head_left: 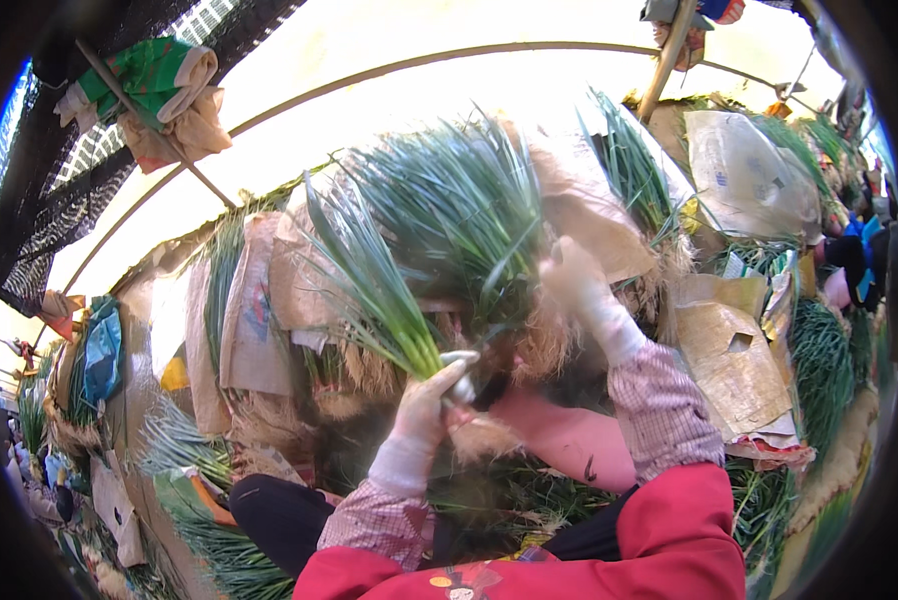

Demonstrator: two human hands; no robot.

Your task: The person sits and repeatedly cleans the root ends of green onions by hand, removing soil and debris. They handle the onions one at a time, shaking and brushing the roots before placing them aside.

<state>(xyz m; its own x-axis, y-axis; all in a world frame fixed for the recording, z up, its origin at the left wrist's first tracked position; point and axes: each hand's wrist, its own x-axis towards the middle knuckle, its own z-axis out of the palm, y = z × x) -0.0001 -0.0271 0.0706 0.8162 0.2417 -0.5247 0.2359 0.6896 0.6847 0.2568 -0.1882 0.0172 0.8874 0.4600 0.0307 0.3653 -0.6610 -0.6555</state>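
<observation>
My left hand (424,405), in a pale glove, grips a bunch of green onions (396,307) just above their white stalks. The leaves fan up and to the left. Their reddish stalk ends and stringy roots (483,435) stick out to the right below the hand. My right hand (575,274), gloved too and blurred by motion, is at the right side of a large heap of green onions (456,202). Its fingers look curled, but whether they hold anything is unclear. Under that heap hang tangled tan roots (543,341).
Woven sacks (254,315) lie over more green onions at left. Another sack (734,352) with a hole stands at right. Loose leaves (494,487) litter the ground between my legs. A slanting pole (666,64) rises at upper right. Other people are partly visible at the far right edge.
</observation>
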